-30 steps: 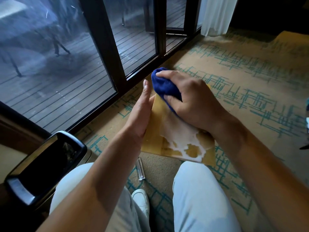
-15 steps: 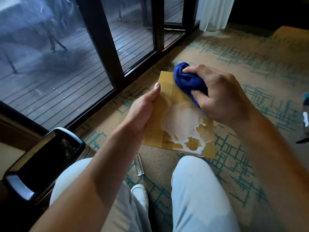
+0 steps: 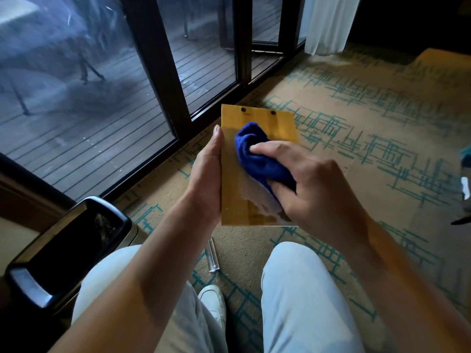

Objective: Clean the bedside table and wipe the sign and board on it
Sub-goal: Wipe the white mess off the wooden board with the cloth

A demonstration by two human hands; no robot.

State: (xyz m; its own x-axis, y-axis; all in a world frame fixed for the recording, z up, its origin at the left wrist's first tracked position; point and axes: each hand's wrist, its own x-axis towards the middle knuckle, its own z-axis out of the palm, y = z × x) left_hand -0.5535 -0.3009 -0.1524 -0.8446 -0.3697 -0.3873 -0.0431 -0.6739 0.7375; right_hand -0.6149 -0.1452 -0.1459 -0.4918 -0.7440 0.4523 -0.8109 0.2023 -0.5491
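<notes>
Hands working one board: left hand [image 3: 206,174] clamped along its left edge, right hand [image 3: 313,184] bunched round a blue cloth [image 3: 257,154] pressed on its face.

Wooden board [image 3: 254,118] held between both hands above the knees, two dark screw heads at its far end beyond the cloth, a pale wet smear under the right hand near the close end. Below the left hand, a clear acrylic piece [image 3: 212,256] lying on the patterned carpet [image 3: 356,103]. Left of the left forearm, a dark glossy tray [image 3: 63,253].
</notes>
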